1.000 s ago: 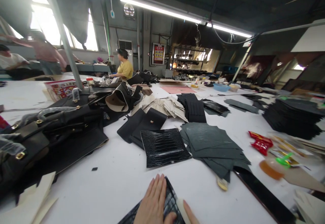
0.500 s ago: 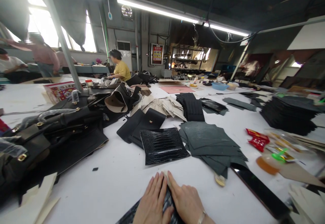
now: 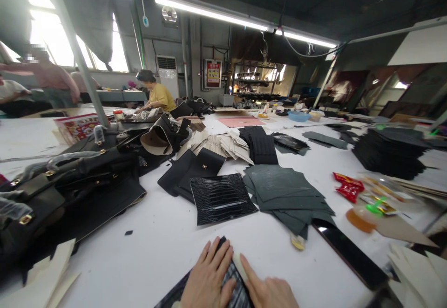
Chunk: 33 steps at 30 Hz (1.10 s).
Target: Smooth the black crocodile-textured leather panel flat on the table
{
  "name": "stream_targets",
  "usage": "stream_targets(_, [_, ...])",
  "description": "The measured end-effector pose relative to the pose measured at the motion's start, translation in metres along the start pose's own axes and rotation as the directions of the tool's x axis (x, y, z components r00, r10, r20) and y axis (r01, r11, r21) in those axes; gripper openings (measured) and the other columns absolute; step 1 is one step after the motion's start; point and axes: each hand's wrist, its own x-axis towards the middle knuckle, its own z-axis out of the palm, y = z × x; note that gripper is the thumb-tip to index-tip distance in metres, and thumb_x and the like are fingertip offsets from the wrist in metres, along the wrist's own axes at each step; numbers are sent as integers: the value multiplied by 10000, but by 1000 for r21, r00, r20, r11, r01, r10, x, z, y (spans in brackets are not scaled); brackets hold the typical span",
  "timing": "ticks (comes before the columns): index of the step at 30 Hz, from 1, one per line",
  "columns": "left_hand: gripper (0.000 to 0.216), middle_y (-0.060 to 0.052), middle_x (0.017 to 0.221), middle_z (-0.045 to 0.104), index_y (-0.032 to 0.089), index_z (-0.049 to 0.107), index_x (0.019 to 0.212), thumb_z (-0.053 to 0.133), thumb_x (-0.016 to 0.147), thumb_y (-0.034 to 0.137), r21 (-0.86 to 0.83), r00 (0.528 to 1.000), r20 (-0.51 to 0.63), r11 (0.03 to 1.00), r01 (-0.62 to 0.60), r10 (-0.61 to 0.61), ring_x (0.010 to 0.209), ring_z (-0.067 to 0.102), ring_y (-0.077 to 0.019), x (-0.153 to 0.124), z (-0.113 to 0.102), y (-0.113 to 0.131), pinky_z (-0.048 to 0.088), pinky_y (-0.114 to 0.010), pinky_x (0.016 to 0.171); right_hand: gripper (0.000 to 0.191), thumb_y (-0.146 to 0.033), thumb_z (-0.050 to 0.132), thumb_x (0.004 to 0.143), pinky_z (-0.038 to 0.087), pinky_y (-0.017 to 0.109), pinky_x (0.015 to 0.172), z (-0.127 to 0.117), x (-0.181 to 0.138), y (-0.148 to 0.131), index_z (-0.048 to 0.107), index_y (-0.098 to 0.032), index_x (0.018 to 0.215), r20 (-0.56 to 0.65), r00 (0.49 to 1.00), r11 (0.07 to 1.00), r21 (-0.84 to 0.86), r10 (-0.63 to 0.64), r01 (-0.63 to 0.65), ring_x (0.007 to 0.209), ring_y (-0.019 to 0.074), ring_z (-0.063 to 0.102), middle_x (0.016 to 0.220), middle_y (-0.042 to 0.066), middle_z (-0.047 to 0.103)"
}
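Note:
My left hand [image 3: 207, 277] lies flat, fingers spread, on a black crocodile-textured leather piece [image 3: 234, 285] at the table's near edge. My right hand [image 3: 268, 289] presses beside it, index finger stretched along a pale strip [image 3: 240, 267] on that piece. Further out lies another glossy black textured panel [image 3: 221, 198], with a fanned pile of dark green leather cut pieces [image 3: 288, 194] to its right.
Black handbags [image 3: 70, 177] crowd the white table's left. Cream card pieces [image 3: 45, 270] sit near left, more at near right [image 3: 419, 270]. A long black strip [image 3: 349, 252], red wrapper [image 3: 347, 188], stacked black pieces [image 3: 391, 154] are right. A person in yellow [image 3: 157, 94] works behind.
My right hand came in from the right and pressed onto the leather piece beside my left, then slid slightly back toward me. The view drifted a little.

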Motion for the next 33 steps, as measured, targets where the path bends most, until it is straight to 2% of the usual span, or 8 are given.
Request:
stream_targets(6, [673,-164,1406,392,80,370,1365,345,890,556,90,986,72,986,141,-148,1314,330,-346,-8,-34,7,306,-509,1109,430,-301,312,939,452,267,536,-38,37,11,398,-318,1360,73,989,981,133,131,-140,594,216,651,657,48,678])
stream_targets(9, [524,-211,983,666,20,664,1016,387,905,450,399,924,165,880,257,-344,1001,607,-340,-25,-63,2,211,-563,1119,443,-331,227,961,476,300,580,-52,28,23,345,-310,1388,133,968,944,230,211,-237,639,222,657,665,53,675])
stream_targets(11, [476,-134,686,677,80,716,759,358,930,343,493,855,201,804,333,-477,750,658,-278,-41,-81,-4,168,-602,1110,458,-371,182,964,504,353,635,-56,16,26,289,-323,1406,197,961,919,308,192,-247,678,233,659,682,48,674])
stream_targets(14, [374,-122,920,696,123,691,942,362,927,301,375,859,127,826,421,-496,947,635,-282,-62,-92,-8,224,-602,1098,475,-385,138,960,527,410,677,-52,1,20,232,-315,1420,301,947,898,375,115,-229,702,247,664,697,49,677])
stream_targets(18, [553,-64,1444,341,197,334,1386,403,903,459,105,967,53,965,241,-248,1302,375,-277,-73,-58,-4,390,-504,1063,483,-332,127,960,547,359,564,-35,3,-15,285,-273,1413,172,985,920,382,19,-84,596,232,661,629,40,673])
stream_targets(22, [620,-52,1441,287,144,295,1399,463,879,436,187,983,-38,965,183,-179,1280,396,-268,-73,-14,-1,492,-424,982,452,-247,263,930,527,350,472,-26,19,-65,423,-264,1353,34,994,978,180,102,-107,492,245,632,535,47,641])
stream_targets(26, [643,-87,1426,310,81,297,1387,467,866,417,321,979,-162,931,174,-128,1259,423,-241,-74,1,-4,525,-365,937,567,-70,418,794,499,291,478,-25,30,-97,428,-178,1350,-4,992,990,76,123,-122,493,238,627,543,77,645])
stream_targets(33, [599,-117,1392,358,83,380,1349,360,903,483,359,975,-198,918,166,-98,1224,446,-260,-79,-6,-6,531,-369,914,603,-54,444,770,486,283,499,-19,28,-81,398,-154,1363,55,996,989,124,77,-84,506,233,630,582,91,658])
